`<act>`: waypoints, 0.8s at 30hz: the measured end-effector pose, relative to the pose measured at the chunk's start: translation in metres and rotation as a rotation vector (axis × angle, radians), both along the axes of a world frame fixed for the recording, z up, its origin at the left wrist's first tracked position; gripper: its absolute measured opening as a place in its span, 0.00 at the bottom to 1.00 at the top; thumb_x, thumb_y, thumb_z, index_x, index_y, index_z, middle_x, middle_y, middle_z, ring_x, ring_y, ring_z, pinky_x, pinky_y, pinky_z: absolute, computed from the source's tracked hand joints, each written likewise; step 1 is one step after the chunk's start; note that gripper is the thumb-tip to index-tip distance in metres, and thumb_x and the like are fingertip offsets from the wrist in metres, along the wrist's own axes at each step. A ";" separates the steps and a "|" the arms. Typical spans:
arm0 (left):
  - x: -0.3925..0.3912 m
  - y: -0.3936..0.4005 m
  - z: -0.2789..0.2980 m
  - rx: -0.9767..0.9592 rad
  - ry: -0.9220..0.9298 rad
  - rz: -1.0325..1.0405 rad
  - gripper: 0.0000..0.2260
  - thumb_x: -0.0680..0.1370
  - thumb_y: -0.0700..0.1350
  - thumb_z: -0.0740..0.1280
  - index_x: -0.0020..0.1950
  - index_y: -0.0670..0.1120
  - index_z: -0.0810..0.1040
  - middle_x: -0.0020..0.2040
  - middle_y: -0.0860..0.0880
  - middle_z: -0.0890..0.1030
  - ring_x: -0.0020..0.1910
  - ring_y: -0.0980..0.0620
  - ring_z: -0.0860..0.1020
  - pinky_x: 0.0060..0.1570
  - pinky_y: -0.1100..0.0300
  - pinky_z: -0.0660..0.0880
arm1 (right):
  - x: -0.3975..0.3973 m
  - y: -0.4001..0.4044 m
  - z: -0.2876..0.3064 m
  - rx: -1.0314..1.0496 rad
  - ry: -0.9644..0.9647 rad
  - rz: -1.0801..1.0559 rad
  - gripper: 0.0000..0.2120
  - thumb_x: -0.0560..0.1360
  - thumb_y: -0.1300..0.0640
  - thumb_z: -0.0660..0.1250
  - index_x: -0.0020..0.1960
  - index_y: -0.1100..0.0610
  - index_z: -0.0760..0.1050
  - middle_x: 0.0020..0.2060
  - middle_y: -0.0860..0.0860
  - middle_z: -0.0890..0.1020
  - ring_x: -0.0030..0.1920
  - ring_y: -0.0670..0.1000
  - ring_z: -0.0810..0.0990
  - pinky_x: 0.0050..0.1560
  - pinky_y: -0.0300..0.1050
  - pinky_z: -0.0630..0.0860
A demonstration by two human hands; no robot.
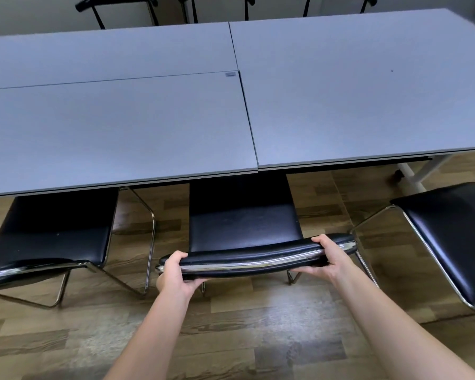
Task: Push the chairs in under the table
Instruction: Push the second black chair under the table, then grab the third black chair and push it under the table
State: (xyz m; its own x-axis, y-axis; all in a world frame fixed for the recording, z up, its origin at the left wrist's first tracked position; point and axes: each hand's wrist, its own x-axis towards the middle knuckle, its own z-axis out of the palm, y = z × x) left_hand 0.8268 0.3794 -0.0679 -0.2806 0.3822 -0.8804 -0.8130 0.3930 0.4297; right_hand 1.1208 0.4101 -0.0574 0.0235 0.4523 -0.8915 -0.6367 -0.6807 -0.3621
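Grey bench (176, 119): left hand (173, 275) and right hand (329, 259) clamp middle chair (244, 226), half under; right chair (450, 237) remains out.

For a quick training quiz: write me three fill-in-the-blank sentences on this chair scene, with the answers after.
1. Both hands, left hand and right hand, grip the backrest of the ____ chair.
2. The right chair stands fully ____ the grey table.
3. The left chair has its seat partly ____ the table.

Missing words: middle; clear of; under
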 end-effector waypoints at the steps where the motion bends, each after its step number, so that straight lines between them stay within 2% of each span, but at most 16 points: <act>1: 0.000 0.000 0.000 -0.007 0.003 0.001 0.11 0.69 0.33 0.68 0.46 0.40 0.69 0.59 0.36 0.75 0.56 0.33 0.76 0.50 0.28 0.72 | 0.000 0.000 -0.001 -0.001 0.009 -0.001 0.05 0.76 0.61 0.62 0.50 0.63 0.70 0.50 0.65 0.74 0.54 0.68 0.72 0.56 0.74 0.67; 6: -0.001 0.003 0.000 -0.018 0.002 0.002 0.10 0.70 0.33 0.68 0.46 0.40 0.69 0.59 0.36 0.74 0.58 0.33 0.75 0.51 0.28 0.72 | 0.000 0.003 -0.003 0.000 0.020 0.007 0.06 0.76 0.61 0.63 0.50 0.63 0.70 0.51 0.66 0.74 0.55 0.69 0.72 0.56 0.76 0.67; 9: -0.001 0.004 0.001 0.002 -0.019 -0.016 0.14 0.71 0.35 0.69 0.54 0.40 0.70 0.61 0.36 0.74 0.59 0.32 0.74 0.52 0.28 0.71 | -0.002 0.004 -0.001 0.018 0.010 0.020 0.09 0.76 0.58 0.65 0.51 0.63 0.70 0.54 0.65 0.75 0.57 0.68 0.72 0.53 0.74 0.70; 11: -0.002 -0.003 0.001 0.039 -0.019 -0.031 0.21 0.72 0.38 0.70 0.63 0.42 0.69 0.63 0.37 0.72 0.62 0.33 0.73 0.55 0.29 0.71 | -0.004 -0.007 -0.002 0.031 -0.009 0.001 0.17 0.75 0.53 0.68 0.57 0.62 0.71 0.62 0.64 0.73 0.60 0.66 0.73 0.45 0.71 0.75; 12: -0.004 -0.005 0.000 0.063 -0.032 -0.020 0.24 0.73 0.40 0.71 0.66 0.43 0.68 0.64 0.37 0.72 0.64 0.33 0.72 0.56 0.30 0.70 | -0.006 -0.010 0.000 0.046 -0.029 0.016 0.23 0.74 0.51 0.69 0.63 0.61 0.69 0.68 0.64 0.69 0.64 0.67 0.71 0.45 0.71 0.75; 14: 0.007 -0.012 -0.001 0.097 -0.036 -0.057 0.29 0.73 0.45 0.72 0.71 0.44 0.65 0.70 0.38 0.68 0.69 0.35 0.68 0.58 0.30 0.69 | 0.000 -0.025 0.006 0.046 -0.058 -0.007 0.36 0.72 0.47 0.70 0.75 0.53 0.58 0.76 0.62 0.56 0.71 0.70 0.61 0.54 0.72 0.71; 15: 0.019 -0.016 0.000 0.099 -0.034 -0.118 0.31 0.73 0.47 0.71 0.73 0.44 0.64 0.73 0.37 0.64 0.71 0.35 0.65 0.59 0.30 0.68 | 0.006 -0.034 0.013 0.048 -0.051 -0.008 0.40 0.72 0.46 0.70 0.77 0.51 0.53 0.77 0.62 0.51 0.72 0.71 0.58 0.57 0.73 0.68; 17: 0.060 -0.031 0.005 0.093 -0.041 -0.293 0.32 0.75 0.48 0.69 0.75 0.43 0.61 0.76 0.36 0.59 0.73 0.37 0.63 0.62 0.32 0.67 | 0.033 -0.059 0.027 0.057 -0.056 -0.024 0.42 0.73 0.46 0.69 0.78 0.50 0.49 0.77 0.63 0.50 0.72 0.71 0.58 0.58 0.72 0.67; 20: 0.137 -0.057 0.015 0.099 -0.038 -0.504 0.33 0.77 0.47 0.67 0.77 0.40 0.57 0.75 0.35 0.62 0.72 0.37 0.66 0.63 0.37 0.68 | 0.096 -0.102 0.039 0.070 -0.118 -0.077 0.40 0.74 0.47 0.68 0.78 0.53 0.50 0.76 0.64 0.55 0.69 0.72 0.63 0.57 0.68 0.69; 24: 0.254 -0.091 0.033 0.126 -0.068 -0.649 0.33 0.78 0.46 0.66 0.77 0.36 0.55 0.75 0.33 0.62 0.71 0.37 0.66 0.66 0.40 0.66 | 0.198 -0.169 0.057 0.075 -0.168 -0.182 0.41 0.75 0.49 0.67 0.78 0.58 0.48 0.74 0.65 0.58 0.67 0.73 0.65 0.58 0.67 0.69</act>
State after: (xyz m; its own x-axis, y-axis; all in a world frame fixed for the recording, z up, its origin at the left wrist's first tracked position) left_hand 1.0809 0.2886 -0.0346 0.0960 0.5559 -0.8257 -0.4551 0.7622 0.4602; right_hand 1.3190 0.2411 -0.0005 0.2555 0.4920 -0.8323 -0.6732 -0.5273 -0.5184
